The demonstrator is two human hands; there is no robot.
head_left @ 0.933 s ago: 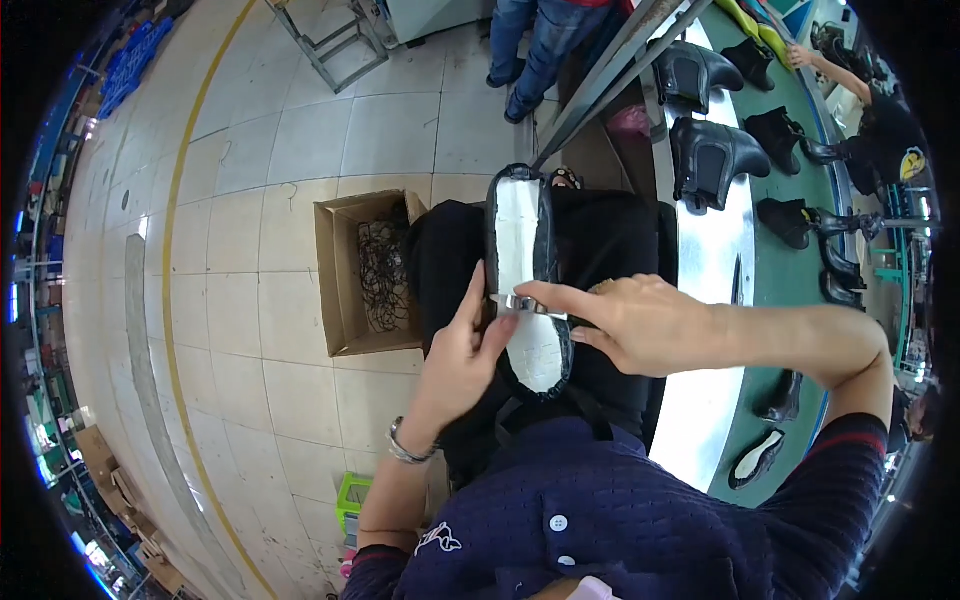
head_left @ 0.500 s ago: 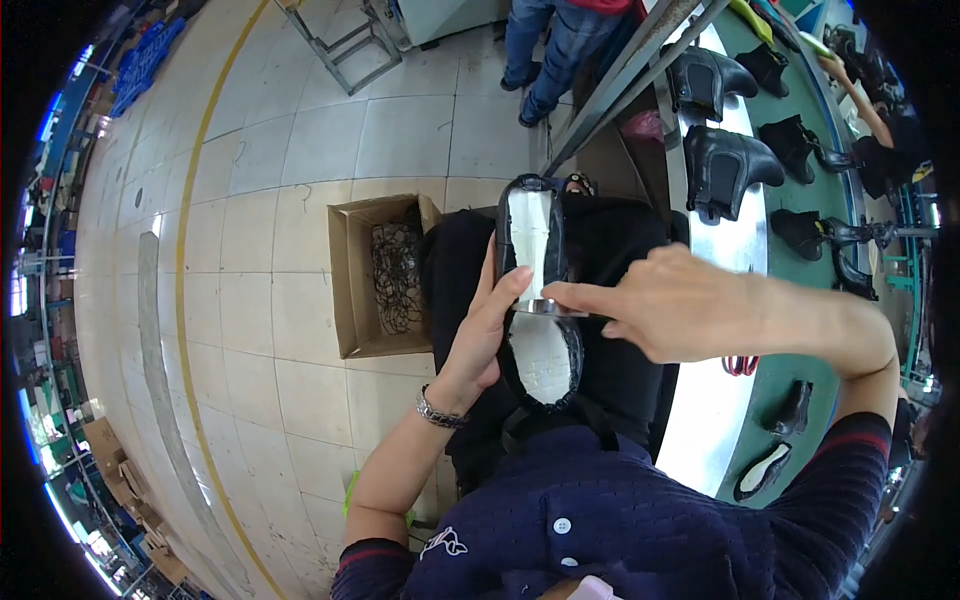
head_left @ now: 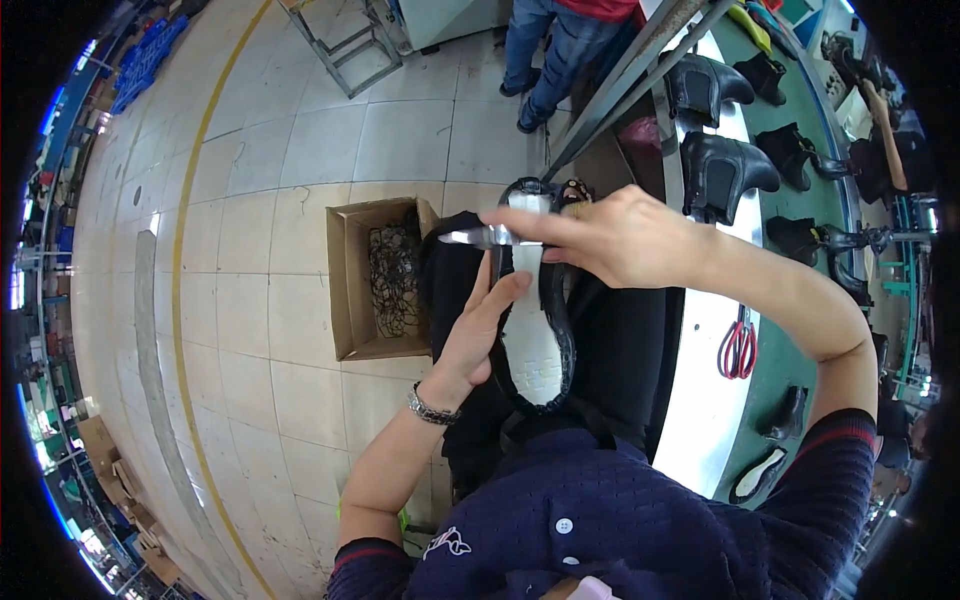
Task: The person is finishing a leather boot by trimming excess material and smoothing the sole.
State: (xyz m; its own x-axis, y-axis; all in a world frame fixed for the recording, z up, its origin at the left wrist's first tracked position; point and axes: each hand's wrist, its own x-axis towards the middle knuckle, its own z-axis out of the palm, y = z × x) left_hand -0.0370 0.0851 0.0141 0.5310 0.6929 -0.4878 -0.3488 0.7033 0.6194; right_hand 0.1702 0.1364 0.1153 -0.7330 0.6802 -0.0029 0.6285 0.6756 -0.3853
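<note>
A black boot [head_left: 535,350] rests sole side up on my lap, its pale underside showing inside a black edge. My left hand [head_left: 475,335] is wrapped round its left side, thumb lying on the pale surface. My right hand [head_left: 635,240] is closed on a shiny metal blade-like tool [head_left: 472,237]. This tool crosses the upper part of the boot, and its end sticks out past the boot's left edge. Fingers cover the grip, so I cannot make out the tool's exact kind.
An open cardboard box [head_left: 350,285] with dark stringy scraps stands left of my legs. At my right, a metal ledge [head_left: 705,400] carries black boots [head_left: 725,175] and red-handled scissors [head_left: 738,350], beside a green conveyor [head_left: 775,370] with more footwear. A person [head_left: 565,50] stands ahead.
My right hand and the metal tool have moved up along the boot, away from my body, and the tool now reaches further left. My left hand keeps its hold.
</note>
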